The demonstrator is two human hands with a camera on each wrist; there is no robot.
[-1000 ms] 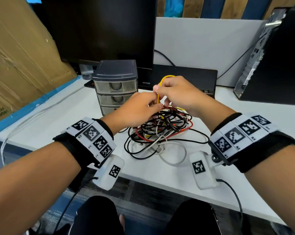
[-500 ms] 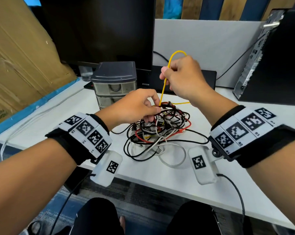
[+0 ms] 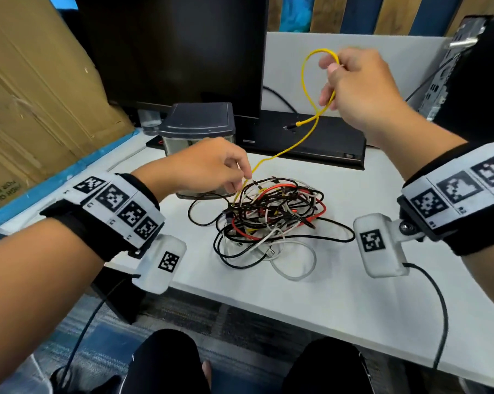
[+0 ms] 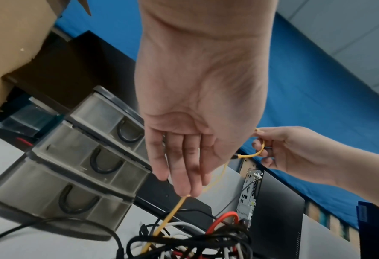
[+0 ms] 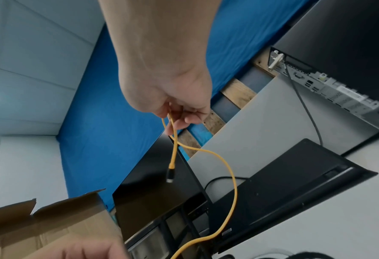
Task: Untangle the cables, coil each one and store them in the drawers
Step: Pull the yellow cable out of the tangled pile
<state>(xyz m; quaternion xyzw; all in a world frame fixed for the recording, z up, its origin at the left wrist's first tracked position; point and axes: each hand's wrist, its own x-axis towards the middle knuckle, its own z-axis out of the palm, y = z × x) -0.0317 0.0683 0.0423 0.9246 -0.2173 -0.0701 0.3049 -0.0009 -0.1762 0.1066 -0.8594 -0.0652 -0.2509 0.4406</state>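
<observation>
Above the white surface [image 3: 353, 294], the yellow cable [image 3: 302, 81] is rising out of the tangle of cables [image 3: 271, 220], its upper part looping in the air and its plug end [image 5: 169, 175] dangling free below the right hand [image 3: 362, 92]. That hand's fingers [image 5: 177, 124] are pinching the loop near its top, well above the heap. Lower down, the left hand [image 3: 203, 166] is hovering at the near edge of the tangle, its fingertips [image 4: 185, 191] lightly pinching the yellow strand just where it is leaving the black, red and white cables. Most of the heap is lying on the surface, just in front of the small drawer unit [image 4: 77, 161], whose three drawers are all looking closed. Judging from this, the step in hand is drawing the yellow cable clear. Doing it well probably means pulling slowly upward with the right hand while the left is feeding the strand and holding the heap down, so that no knot is tightening and the pile is not lifting with it. Should it snag, easing back and loosening the crossing strands would be safer than tugging harder.
</observation>
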